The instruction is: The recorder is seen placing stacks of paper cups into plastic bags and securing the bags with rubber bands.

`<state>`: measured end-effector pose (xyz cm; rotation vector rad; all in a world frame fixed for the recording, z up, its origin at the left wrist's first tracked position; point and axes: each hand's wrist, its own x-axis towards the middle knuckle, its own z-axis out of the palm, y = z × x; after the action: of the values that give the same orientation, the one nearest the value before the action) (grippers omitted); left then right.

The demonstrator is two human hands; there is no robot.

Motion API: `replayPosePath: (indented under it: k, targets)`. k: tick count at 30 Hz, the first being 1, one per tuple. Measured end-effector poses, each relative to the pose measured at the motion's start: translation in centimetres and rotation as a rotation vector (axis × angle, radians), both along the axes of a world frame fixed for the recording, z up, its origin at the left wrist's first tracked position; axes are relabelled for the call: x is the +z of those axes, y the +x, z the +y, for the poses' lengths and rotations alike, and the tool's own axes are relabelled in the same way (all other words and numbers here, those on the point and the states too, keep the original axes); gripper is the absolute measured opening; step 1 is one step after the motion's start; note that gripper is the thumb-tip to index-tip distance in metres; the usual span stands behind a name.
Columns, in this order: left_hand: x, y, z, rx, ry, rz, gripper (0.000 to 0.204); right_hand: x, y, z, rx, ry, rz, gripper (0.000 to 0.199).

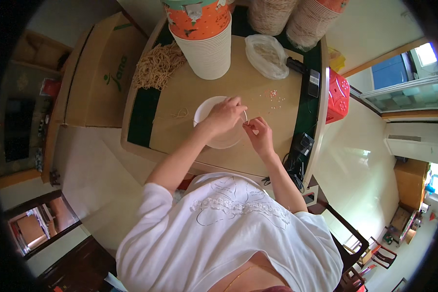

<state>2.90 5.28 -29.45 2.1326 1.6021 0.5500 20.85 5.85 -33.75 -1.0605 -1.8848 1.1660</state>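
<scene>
L hand [224, 116] fingers pinched on thin string [246, 117], upright, just above white cup [204, 109]. R hand [260, 136] fingers pinch its lower end, right beside; both equally near.

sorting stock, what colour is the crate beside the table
Red, with a patterned openwork side; the crate shows best in the head view, at the table's right edge.

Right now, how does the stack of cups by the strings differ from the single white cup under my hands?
The tall cup stack stands at the table's far side with an orange printed top; the single white cup sits mid-table, plain. The stack is untouched; the left hand rests on the single cup, the right hand beside it. Both look white and ribbed.
</scene>
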Motion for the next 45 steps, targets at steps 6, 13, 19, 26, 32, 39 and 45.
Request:
replayPosePath:
  k: [6,13,19,26,32,39,45]
  targets:
    - [-1.1,-0.5,2.6,-0.072,0.109,0.213,0.020,-2.5,0.1,0.4,-0.151,-0.086,0.046,0.005]
    - [-3.0,0.4,1.6,0.015,-0.310,0.214,0.038,-3.1,0.3,1.2,-0.194,-0.257,0.098,0.011]
    - [-4.3,-0.7,-0.1,0.169,-0.681,-0.598,0.025,-3.2,0.6,-0.4,-0.128,-0.380,0.109,0.014]
    - [-4.4,-2.5,-1.3,0.290,-0.849,-0.979,0.022,-1.4,0.3,-1.1,-0.008,-0.453,0.044,0.018]
    - [-4.7,-1.8,-2.0,0.449,-0.894,-1.135,0.021,-1.2,-1.1,-0.1,0.013,-0.403,-0.042,0.020]
    - [-6.8,-1.5,-1.8,0.472,-0.839,-1.335,0.017,-0.9,-2.2,0.1,-0.012,-0.322,-0.076,0.016]
    - [-9.5,-1.0,-1.2,0.755,-0.840,-1.786,0.015,-1.9,-1.7,-0.1,0.035,-0.311,-0.203,0.015]
